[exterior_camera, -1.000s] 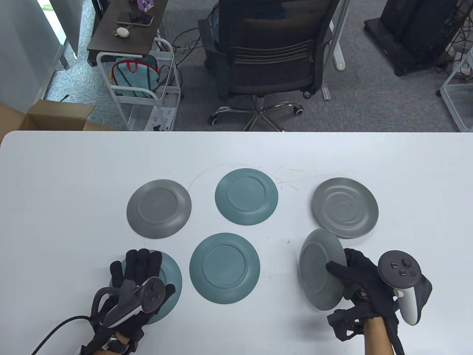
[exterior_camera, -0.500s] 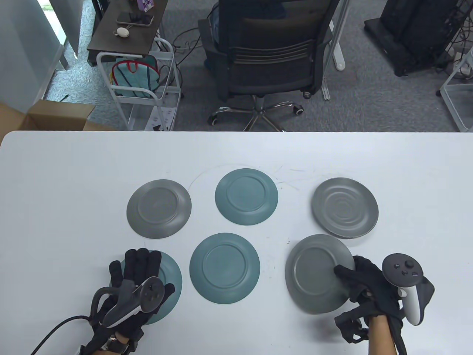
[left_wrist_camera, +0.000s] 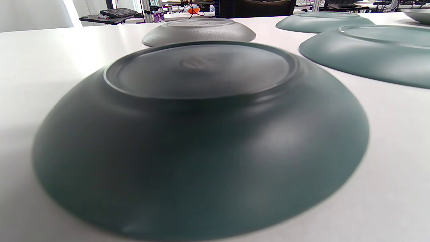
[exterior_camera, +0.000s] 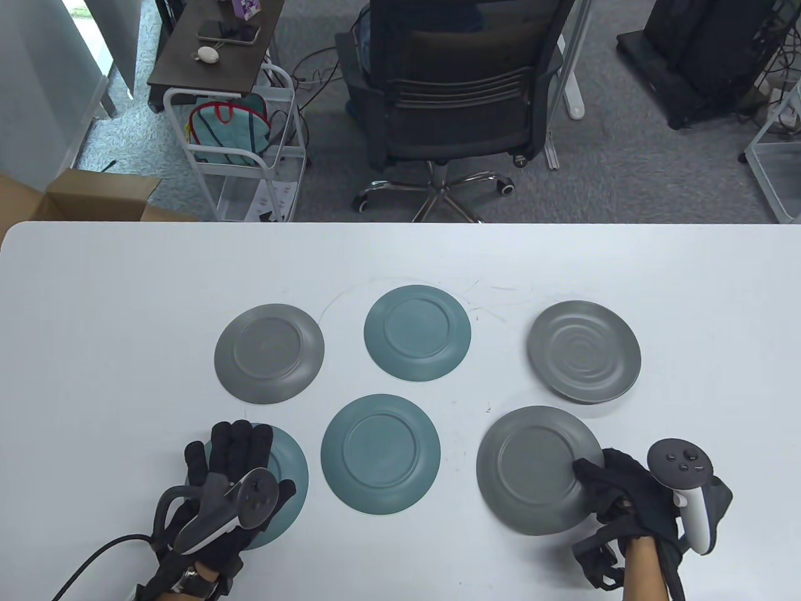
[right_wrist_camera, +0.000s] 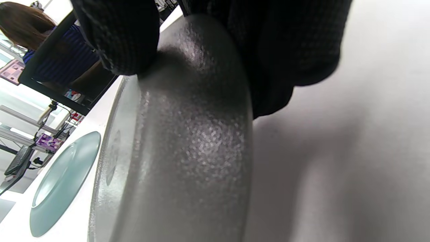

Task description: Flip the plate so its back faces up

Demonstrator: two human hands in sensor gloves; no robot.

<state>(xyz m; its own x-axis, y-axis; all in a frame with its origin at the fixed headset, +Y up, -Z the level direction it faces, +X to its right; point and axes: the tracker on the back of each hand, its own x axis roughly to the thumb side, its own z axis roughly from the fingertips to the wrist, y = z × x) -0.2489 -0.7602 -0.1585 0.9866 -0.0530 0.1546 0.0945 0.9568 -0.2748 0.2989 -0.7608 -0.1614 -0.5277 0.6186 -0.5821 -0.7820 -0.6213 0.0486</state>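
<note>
A grey plate (exterior_camera: 532, 469) lies back up at the table's front right, nearly flat. My right hand (exterior_camera: 610, 485) pinches its right rim. In the right wrist view the thumb (right_wrist_camera: 121, 37) sits on top of the plate's (right_wrist_camera: 188, 134) back and the other fingers (right_wrist_camera: 285, 50) wrap the edge. My left hand (exterior_camera: 234, 460) rests flat, fingers stretched, on a teal plate (exterior_camera: 293, 476) that lies back up at the front left. That plate fills the left wrist view (left_wrist_camera: 201, 134), where no fingers show.
A grey plate (exterior_camera: 269, 354) and two teal plates (exterior_camera: 417, 333) (exterior_camera: 380, 454) lie back up mid-table. A grey plate with ripple rings (exterior_camera: 584, 360) lies face up at the right, just beyond the held one. An office chair (exterior_camera: 457, 94) stands past the far edge.
My right hand has tipped the grey plate from standing on edge over to the left and lowered it until its back faces up. The left hand has not moved.
</note>
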